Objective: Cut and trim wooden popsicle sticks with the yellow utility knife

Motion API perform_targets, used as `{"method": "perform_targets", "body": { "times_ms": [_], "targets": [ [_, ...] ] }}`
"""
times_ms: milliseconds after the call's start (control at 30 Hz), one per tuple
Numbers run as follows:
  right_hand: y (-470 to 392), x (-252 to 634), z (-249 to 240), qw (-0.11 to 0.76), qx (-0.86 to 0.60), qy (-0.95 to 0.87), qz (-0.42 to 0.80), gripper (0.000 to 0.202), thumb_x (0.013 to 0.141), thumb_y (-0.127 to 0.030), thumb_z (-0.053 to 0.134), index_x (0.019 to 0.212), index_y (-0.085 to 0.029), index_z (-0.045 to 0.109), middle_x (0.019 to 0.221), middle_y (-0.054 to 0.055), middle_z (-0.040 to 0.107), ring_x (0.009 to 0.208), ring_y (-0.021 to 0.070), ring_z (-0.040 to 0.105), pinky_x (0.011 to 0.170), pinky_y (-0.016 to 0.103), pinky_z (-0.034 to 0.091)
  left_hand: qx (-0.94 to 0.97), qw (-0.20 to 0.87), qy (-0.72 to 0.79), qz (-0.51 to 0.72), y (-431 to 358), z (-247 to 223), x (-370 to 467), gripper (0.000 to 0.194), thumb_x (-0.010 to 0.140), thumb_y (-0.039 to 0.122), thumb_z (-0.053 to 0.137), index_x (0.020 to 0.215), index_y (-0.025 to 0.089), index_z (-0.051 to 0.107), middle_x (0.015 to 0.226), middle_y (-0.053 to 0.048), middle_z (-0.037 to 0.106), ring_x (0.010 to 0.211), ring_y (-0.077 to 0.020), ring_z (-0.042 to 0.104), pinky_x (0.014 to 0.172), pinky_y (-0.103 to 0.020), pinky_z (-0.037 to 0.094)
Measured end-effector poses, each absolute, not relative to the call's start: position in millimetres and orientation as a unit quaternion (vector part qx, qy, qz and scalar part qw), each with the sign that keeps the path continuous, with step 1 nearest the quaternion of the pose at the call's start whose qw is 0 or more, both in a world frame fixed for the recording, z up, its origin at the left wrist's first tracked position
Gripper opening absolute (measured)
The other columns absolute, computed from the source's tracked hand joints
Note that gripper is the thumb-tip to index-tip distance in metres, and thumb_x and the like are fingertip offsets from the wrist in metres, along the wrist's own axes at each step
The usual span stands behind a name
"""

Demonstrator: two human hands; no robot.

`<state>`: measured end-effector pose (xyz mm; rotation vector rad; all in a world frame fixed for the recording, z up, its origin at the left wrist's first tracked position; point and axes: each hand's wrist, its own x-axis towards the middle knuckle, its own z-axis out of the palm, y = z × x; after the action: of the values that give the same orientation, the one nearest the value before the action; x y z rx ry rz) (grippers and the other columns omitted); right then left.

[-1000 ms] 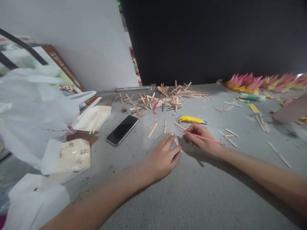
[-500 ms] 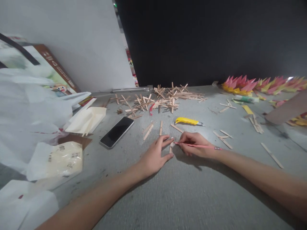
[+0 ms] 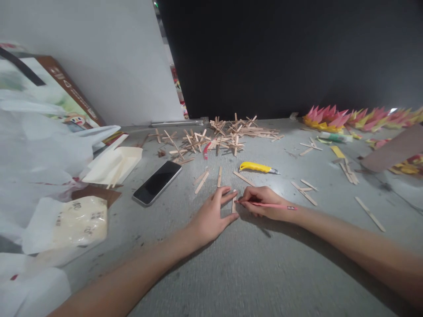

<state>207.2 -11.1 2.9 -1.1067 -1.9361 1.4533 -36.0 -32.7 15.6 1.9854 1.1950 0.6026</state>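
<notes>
My left hand (image 3: 211,218) rests on the grey table with thumb and fingers apart, fingertips at both ends of a short wooden stick (image 3: 234,205). My right hand (image 3: 264,202) is closed around a thin pink pen (image 3: 272,205), whose tip meets the stick from the right. Just beyond my hands lie a few loose sticks (image 3: 219,176) and a yellow utility knife (image 3: 255,167) with its blade pointing right.
Behind is a pile of wooden sticks (image 3: 231,136). On the left are a phone (image 3: 157,182), a paper tray (image 3: 114,165), a wrapped package (image 3: 84,220) and white plastic bags (image 3: 33,154). Pink and yellow paper pieces (image 3: 327,119) and more sticks (image 3: 370,213) lie right.
The pen tip has moved slightly down and left along the stick, and my right hand has shifted a little. The whole view has shifted slightly, with the objects lying further left.
</notes>
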Motion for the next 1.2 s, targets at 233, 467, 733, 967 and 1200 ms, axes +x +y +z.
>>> {"method": "perform_targets", "body": {
  "times_ms": [233, 467, 733, 967, 1200],
  "targets": [
    [-10.9, 205.3, 6.5, 0.246, -0.385, -0.713, 0.532, 0.031, 0.094, -0.051, 0.065, 0.086, -0.022, 0.058, 0.065, -0.004, 0.059, 0.053, 0.0098, 0.052, 0.051, 0.022, 0.043, 0.777, 0.359, 0.461, 0.234, -32.3, 14.7, -36.6, 0.062, 0.09, 0.027, 0.073, 0.143, 0.027, 0.04, 0.145, -0.014, 0.066, 0.145, -0.0287, 0.052, 0.118, -0.056, 0.041],
    [-10.0, 206.6, 4.2, 0.241, -0.383, -0.724, 0.521, 0.032, 0.095, -0.051, 0.063, 0.085, -0.021, 0.058, 0.072, -0.001, 0.062, 0.058, 0.0104, 0.055, 0.054, 0.023, 0.044, 0.771, 0.367, 0.462, 0.24, -32.5, 13.9, -36.0, 0.063, 0.089, 0.024, 0.074, 0.142, 0.027, 0.04, 0.145, -0.013, 0.065, 0.147, -0.0284, 0.05, 0.12, -0.056, 0.039],
    [-9.2, 205.5, 3.8, 0.247, -0.381, -0.731, 0.509, 0.031, 0.095, -0.05, 0.064, 0.084, -0.021, 0.058, 0.076, 0.0, 0.064, 0.061, 0.0112, 0.056, 0.058, 0.024, 0.046, 0.765, 0.379, 0.464, 0.236, -32.5, 14.4, -36.0, 0.062, 0.089, 0.023, 0.075, 0.141, 0.027, 0.039, 0.147, -0.012, 0.064, 0.148, -0.0269, 0.049, 0.122, -0.055, 0.037],
    [-9.0, 206.0, 3.2, 0.249, -0.382, -0.732, 0.506, 0.029, 0.096, -0.049, 0.062, 0.087, -0.021, 0.058, 0.073, -0.001, 0.063, 0.059, 0.0107, 0.054, 0.057, 0.023, 0.044, 0.762, 0.382, 0.465, 0.24, -33.2, 14.8, -35.6, 0.062, 0.09, 0.024, 0.074, 0.141, 0.027, 0.039, 0.147, -0.013, 0.064, 0.148, -0.0276, 0.049, 0.121, -0.056, 0.037],
    [-6.9, 207.0, -1.7, 0.248, -0.372, -0.734, 0.511, 0.03, 0.097, -0.049, 0.062, 0.089, -0.02, 0.058, 0.07, -0.002, 0.062, 0.055, 0.0102, 0.052, 0.053, 0.023, 0.042, 0.744, 0.411, 0.472, 0.234, -32.5, 16.1, -35.7, 0.062, 0.089, 0.027, 0.074, 0.14, 0.026, 0.04, 0.149, -0.013, 0.062, 0.151, -0.0278, 0.045, 0.124, -0.054, 0.032]
  ]
}}
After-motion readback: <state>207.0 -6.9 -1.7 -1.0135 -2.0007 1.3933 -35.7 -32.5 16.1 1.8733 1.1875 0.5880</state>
